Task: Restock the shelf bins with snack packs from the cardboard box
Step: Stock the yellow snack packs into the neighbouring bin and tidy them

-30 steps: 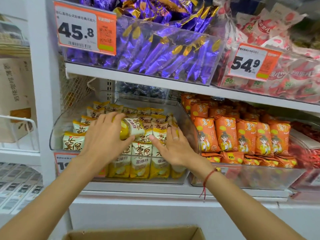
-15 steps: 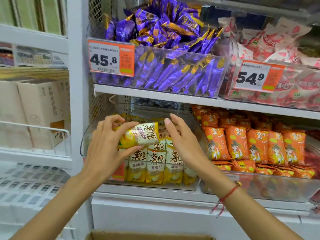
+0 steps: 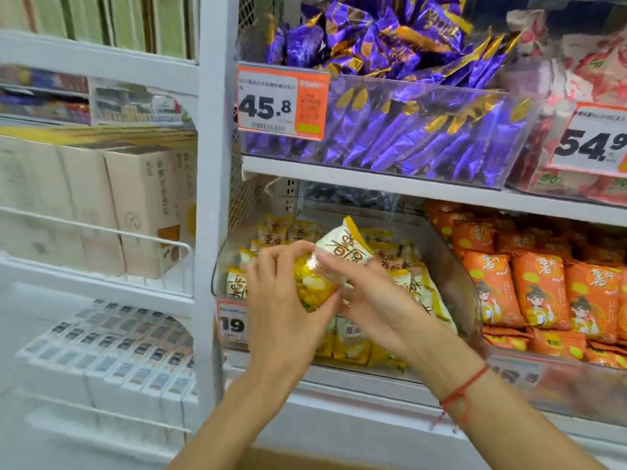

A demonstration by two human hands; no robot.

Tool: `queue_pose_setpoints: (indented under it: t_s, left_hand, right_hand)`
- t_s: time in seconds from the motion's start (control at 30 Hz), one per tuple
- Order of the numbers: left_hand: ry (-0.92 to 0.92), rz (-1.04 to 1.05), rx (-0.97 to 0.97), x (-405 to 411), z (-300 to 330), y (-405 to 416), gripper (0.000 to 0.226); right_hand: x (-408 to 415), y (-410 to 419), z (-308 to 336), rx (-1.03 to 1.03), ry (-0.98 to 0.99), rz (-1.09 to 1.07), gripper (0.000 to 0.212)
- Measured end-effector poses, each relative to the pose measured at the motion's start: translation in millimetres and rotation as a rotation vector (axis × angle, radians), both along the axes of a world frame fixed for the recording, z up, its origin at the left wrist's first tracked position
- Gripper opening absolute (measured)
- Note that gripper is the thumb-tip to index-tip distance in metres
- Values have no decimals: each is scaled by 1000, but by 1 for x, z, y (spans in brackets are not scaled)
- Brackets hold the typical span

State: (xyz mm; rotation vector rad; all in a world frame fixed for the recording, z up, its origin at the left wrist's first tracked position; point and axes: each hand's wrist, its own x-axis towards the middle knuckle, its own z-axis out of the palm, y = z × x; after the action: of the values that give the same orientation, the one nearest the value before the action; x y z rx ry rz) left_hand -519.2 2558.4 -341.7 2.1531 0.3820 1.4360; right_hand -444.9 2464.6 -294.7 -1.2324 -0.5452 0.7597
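Note:
A yellow-and-white snack pack (image 3: 334, 262) is held tilted in front of a clear shelf bin (image 3: 451, 266) on the lower shelf. My left hand (image 3: 281, 300) grips its yellow lower end. My right hand (image 3: 369, 300) pinches the pack near its middle from the right. The bin holds several rows of the same yellow packs (image 3: 353, 344). A strip of the cardboard box (image 3: 288, 459) shows at the bottom edge, mostly hidden by my arms.
To the right, a bin of orange snack packs (image 3: 543, 293). Above, a bin of purple packs (image 3: 407, 130) with a 45.8 price tag (image 3: 283, 101), and red-white packs (image 3: 593, 79). Beige cartons (image 3: 135, 205) behind a wire rail fill the left shelf unit.
The pack has been lifted and turned from lying sideways to tilted upright. My right hand left the packs in the bin and took hold of it. The view has shifted left.

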Motion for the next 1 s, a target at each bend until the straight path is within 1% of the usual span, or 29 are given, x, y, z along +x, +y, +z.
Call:
queue_pose_setpoints:
  t_s: [0.03,0.1,0.13,0.2,0.27,0.33,0.37,0.4,0.43,0.47,0.5,0.53,0.57,0.6,0.67,0.73,0.8,0.83,0.87,0.93,0.97,1.0]
  left_hand:
    - [6,-7,38,-1,-2,4,58]
    - [0,36,145,-7,-3,22,54]
    - [-19,103,191,-10,-3,36,55]
    - [-60,269,200,-11,-4,66,59]
    - [-57,349,160,-6,-7,89,66]
    - [-39,327,145,3,-13,100,68]
    - [-44,320,148,7,-17,103,67]
    - [-61,327,154,10,-21,106,65]
    - [-87,339,161,12,-24,107,64]
    - [-115,347,162,13,-26,107,62]
    - [-141,348,159,14,-27,107,61]
    - [-158,347,154,14,-27,107,61]
    - [-166,348,150,15,-27,106,61]
    - [-167,350,146,15,-28,106,61]
    - [-165,356,142,16,-28,105,62]
    - [-155,365,138,16,-28,105,62]
    - [-157,368,137,16,-29,104,62]
    - [-158,368,141,16,-29,105,62]
    - [-156,367,143,15,-29,105,62]
    - [-152,363,141,15,-28,105,63]
    - [-150,360,136,15,-28,105,63]
    - [-149,358,131,15,-28,105,63]
  right_hand:
    - [3,4,-1,-17,-13,-23,39]
    - [19,12,1,-61,-16,-91,44]
    - [31,18,3,-93,-3,-136,47]
    - [61,32,9,-176,5,-234,51]
    - [83,51,17,-221,-35,-274,42]
    - [100,76,20,-235,-96,-259,28]
    - [109,93,18,-238,-123,-261,27]
    - [115,107,15,-248,-159,-280,34]
    - [126,126,11,-275,-209,-309,50]
    - [136,144,5,-269,-282,-331,68]
    - [158,162,-6,-252,-367,-378,81]
    - [157,171,-7,-231,-432,-422,89]
    - [156,179,-7,-211,-476,-460,90]
    - [153,186,-7,-224,-517,-483,85]
    - [140,194,-7,-308,-632,-445,71]
    - [132,198,-9,-398,-758,-451,74]
    - [132,200,-14,-497,-839,-431,71]
    - [130,199,-14,-547,-862,-402,67]
    - [129,198,-12,-550,-856,-349,59]
    - [132,195,-12,-559,-863,-266,34]
    - [133,193,-10,-556,-851,-237,28]
    - [134,189,-10,-559,-854,-231,28]
